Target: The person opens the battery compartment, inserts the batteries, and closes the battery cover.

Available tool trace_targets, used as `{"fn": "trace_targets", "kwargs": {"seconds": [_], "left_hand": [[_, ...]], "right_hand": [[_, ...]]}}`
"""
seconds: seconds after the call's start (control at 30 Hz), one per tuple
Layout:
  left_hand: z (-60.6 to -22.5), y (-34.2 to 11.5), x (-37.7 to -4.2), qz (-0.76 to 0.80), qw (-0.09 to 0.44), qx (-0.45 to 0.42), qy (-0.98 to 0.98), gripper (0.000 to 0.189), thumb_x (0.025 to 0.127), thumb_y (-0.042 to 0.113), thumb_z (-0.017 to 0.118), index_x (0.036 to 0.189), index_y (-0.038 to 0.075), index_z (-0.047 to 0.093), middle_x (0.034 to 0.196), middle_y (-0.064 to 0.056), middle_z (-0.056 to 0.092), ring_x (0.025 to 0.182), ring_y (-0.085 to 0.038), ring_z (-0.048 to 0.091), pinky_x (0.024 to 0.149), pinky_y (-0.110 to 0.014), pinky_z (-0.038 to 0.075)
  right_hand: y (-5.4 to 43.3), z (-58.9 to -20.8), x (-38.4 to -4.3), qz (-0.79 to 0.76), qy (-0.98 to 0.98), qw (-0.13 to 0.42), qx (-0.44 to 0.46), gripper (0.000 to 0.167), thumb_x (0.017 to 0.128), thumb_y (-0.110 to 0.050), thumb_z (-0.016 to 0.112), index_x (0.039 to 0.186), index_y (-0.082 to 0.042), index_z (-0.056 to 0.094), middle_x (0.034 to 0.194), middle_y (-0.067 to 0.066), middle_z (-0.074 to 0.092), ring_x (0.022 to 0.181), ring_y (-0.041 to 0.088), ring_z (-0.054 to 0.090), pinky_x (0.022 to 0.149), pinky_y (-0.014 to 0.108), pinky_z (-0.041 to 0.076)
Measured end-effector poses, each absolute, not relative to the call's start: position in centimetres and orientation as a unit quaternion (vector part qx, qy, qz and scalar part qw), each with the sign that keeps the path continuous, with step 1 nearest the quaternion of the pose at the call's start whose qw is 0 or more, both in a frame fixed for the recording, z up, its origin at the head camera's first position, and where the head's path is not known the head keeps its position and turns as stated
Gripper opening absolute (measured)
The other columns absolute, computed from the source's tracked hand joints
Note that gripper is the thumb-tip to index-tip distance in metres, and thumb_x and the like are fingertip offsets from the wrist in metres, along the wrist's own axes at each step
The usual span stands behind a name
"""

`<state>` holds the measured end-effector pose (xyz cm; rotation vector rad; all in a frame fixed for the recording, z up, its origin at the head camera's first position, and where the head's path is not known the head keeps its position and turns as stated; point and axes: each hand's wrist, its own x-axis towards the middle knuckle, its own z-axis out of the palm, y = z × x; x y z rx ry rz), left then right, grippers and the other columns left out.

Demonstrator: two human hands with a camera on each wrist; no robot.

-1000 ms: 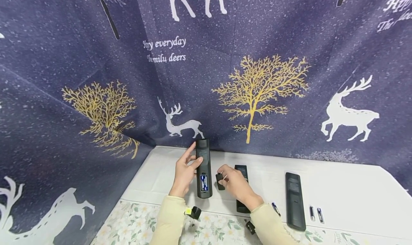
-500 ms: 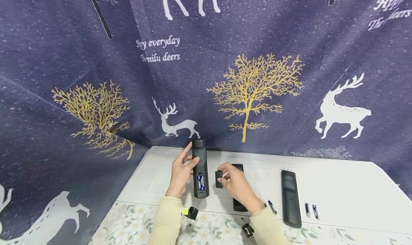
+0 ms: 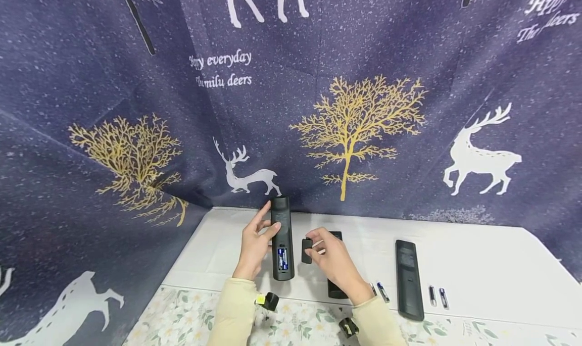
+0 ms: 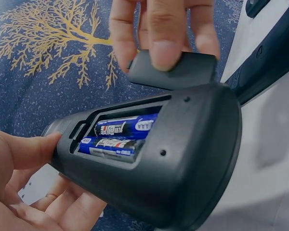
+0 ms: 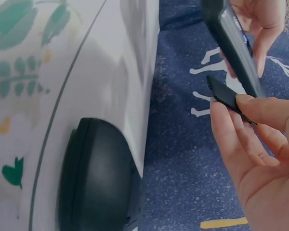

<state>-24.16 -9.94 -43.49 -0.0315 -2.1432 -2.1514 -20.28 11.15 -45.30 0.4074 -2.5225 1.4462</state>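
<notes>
My left hand [image 3: 256,246] grips a black remote control [image 3: 282,219] with its back toward me, thumb across the casing. Its battery compartment is uncovered, and two blue batteries [image 4: 119,136] lie side by side inside. Just right of the remote, my right hand [image 3: 335,260] pinches a small black battery cover [image 3: 306,251] between thumb and fingers. In the left wrist view the cover [image 4: 176,70] overlaps the far edge of the remote, beyond the compartment. The right wrist view shows the cover [image 5: 227,98] tilted, with the thumb on one face and fingers behind.
A second black remote [image 3: 336,288] lies partly hidden under my right hand. Farther right lies a third remote [image 3: 409,280], face down. Loose batteries [image 3: 443,298] rest beside it, with another battery [image 3: 383,292] near my right sleeve. A patterned blue cloth [image 3: 386,184] hangs behind the white table.
The head view has shifted slightly, so everything sits a little further left. The right hand has turned the battery cover more upright and brought it slightly nearer the held remote.
</notes>
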Motion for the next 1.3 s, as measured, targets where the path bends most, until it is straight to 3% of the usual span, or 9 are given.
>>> {"fn": "trace_targets", "kwargs": {"seconds": [0.23, 0.63, 1.13, 1.3], "left_hand": [[-43.7, -9.9, -24.3, -0.708, 0.055, -0.010, -0.704, 0.063, 0.102, 0.011, 0.074, 0.158, 0.033, 0.054, 0.121, -0.015, 0.066, 0.071, -0.016, 0.061, 0.056, -0.025, 0.052], [-43.7, -10.0, -24.1, -0.701, 0.055, -0.017, -0.711, 0.062, 0.103, 0.013, 0.072, 0.159, 0.030, 0.052, 0.125, -0.017, 0.065, 0.074, -0.018, 0.066, 0.060, -0.030, 0.057], [-43.4, -9.9, -24.3, -0.707, 0.057, -0.013, -0.704, 0.063, 0.102, 0.010, 0.073, 0.158, 0.033, 0.054, 0.122, -0.016, 0.064, 0.076, -0.011, 0.066, 0.053, -0.024, 0.049], [-43.4, -9.9, -24.2, -0.714, 0.056, -0.014, -0.698, 0.063, 0.102, 0.008, 0.073, 0.158, 0.033, 0.054, 0.120, -0.016, 0.065, 0.080, -0.014, 0.070, 0.054, -0.024, 0.052]], "right_hand": [[10.8, -44.7, -20.1, 0.532, -0.827, 0.098, 0.155, 0.030, 0.096, 0.000, 0.077, 0.123, -0.009, 0.068, 0.110, 0.006, 0.067, 0.085, 0.013, 0.072, 0.074, 0.030, 0.062], [9.1, -44.4, -19.0, 0.556, -0.805, 0.083, 0.190, 0.029, 0.099, -0.007, 0.077, 0.126, -0.015, 0.068, 0.108, 0.000, 0.067, 0.091, 0.012, 0.072, 0.080, 0.031, 0.061], [7.7, -45.0, -18.9, 0.549, -0.799, 0.097, 0.224, 0.031, 0.096, -0.004, 0.079, 0.123, -0.014, 0.070, 0.105, -0.002, 0.070, 0.093, 0.014, 0.070, 0.077, 0.030, 0.061], [7.6, -45.2, -18.9, 0.533, -0.807, 0.109, 0.231, 0.032, 0.095, -0.004, 0.080, 0.124, -0.014, 0.071, 0.105, -0.004, 0.069, 0.093, 0.012, 0.068, 0.076, 0.029, 0.061]]}}
